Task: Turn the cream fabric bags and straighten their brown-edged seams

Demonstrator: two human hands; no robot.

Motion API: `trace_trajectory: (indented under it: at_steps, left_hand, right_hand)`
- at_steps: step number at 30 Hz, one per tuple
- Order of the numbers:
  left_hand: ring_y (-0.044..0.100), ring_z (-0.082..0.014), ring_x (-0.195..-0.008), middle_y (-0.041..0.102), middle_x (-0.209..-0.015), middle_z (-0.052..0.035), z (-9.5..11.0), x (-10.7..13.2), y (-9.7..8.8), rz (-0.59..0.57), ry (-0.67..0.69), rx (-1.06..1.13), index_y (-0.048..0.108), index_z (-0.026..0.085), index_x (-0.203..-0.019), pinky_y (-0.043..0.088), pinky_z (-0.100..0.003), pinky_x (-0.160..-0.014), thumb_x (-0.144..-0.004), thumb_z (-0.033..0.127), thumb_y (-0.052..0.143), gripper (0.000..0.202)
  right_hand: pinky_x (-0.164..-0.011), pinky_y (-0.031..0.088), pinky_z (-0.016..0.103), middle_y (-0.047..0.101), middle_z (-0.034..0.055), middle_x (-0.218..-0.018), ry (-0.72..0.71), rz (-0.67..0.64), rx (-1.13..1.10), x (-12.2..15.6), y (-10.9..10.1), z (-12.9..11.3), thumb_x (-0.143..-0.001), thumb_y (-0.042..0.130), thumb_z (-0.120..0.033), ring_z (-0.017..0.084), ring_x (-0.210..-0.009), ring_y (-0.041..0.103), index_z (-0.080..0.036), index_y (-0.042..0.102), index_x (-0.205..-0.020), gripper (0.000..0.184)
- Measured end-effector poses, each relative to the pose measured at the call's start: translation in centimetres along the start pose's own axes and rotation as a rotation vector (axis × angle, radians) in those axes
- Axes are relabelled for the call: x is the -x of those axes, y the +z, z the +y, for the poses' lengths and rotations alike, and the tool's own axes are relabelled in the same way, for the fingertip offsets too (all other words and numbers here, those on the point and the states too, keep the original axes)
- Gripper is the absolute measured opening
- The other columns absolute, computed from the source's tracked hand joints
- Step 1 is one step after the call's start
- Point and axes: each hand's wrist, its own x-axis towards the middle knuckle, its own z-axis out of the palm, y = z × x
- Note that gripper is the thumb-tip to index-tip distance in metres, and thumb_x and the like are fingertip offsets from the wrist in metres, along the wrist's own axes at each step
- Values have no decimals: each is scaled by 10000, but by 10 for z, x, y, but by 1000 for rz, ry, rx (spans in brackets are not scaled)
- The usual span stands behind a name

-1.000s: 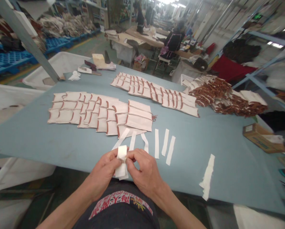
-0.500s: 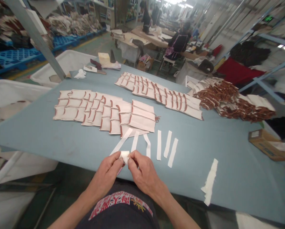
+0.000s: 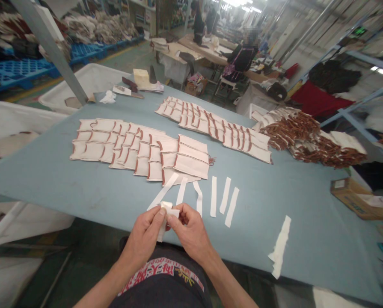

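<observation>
My left hand [image 3: 148,231] and my right hand [image 3: 190,229] meet at the front edge of the table, both closed on one white strip [image 3: 167,206]. The strip is folded between thumbs and fingers, and a length of it hangs below my left hand. Its material, cloth or tape, I cannot tell. Just beyond my hands several white strips [image 3: 213,196] lie spread on the table. The leftmost strips touch a row of overlapping cream fabric pieces [image 3: 191,156] with brown edging.
A second row of cream pieces [image 3: 210,124] lies farther back on the blue-grey table [image 3: 114,192]. A brown-edged pile [image 3: 294,128] and a cardboard box [image 3: 361,199] stand right. A ragged pale strip [image 3: 281,248] lies front right. White bins [image 3: 91,79] flank the left side. A person [image 3: 242,55] sits beyond.
The white strip between my hands has been turned and folded over, so a flap now points right and a tail shows below. My fingers have shifted slightly; the laid-out pieces stay put.
</observation>
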Motion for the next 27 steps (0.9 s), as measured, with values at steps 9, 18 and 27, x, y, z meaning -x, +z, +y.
trace_trajectory:
  at_steps: [9,18,27]
  left_hand:
    - [708,-276,-768,802,-798,-79,-17,11,-6,63,7,-28,819,196,-908,551,-335,-787,-1035,546,638,414]
    - [449,-174,-474,477,-504,39,-41,38,-31,74,6,-156,568,250,-668,355,-301,-537,-1060,604,561,528]
    - [511,-179,-504,524,-553,33,-49,57,-58,186,-111,-195,678,242,-728,452,-266,-531,-1039,708,529,580]
  right_hand:
    - [-688,495,303,656,-12,-780,-103,223,171,-41,-10,-4,-975,597,-430,176,-705,593,-236,621,-889,213]
    - [-747,441,302,640,-34,-743,-159,202,390,-149,-31,-17,-930,621,-292,183,-746,614,-243,587,-812,132]
    - [-821,573,355,704,0,-889,-112,313,605,-224,-17,-7,-1067,702,-323,186,-827,683,-174,707,-995,166]
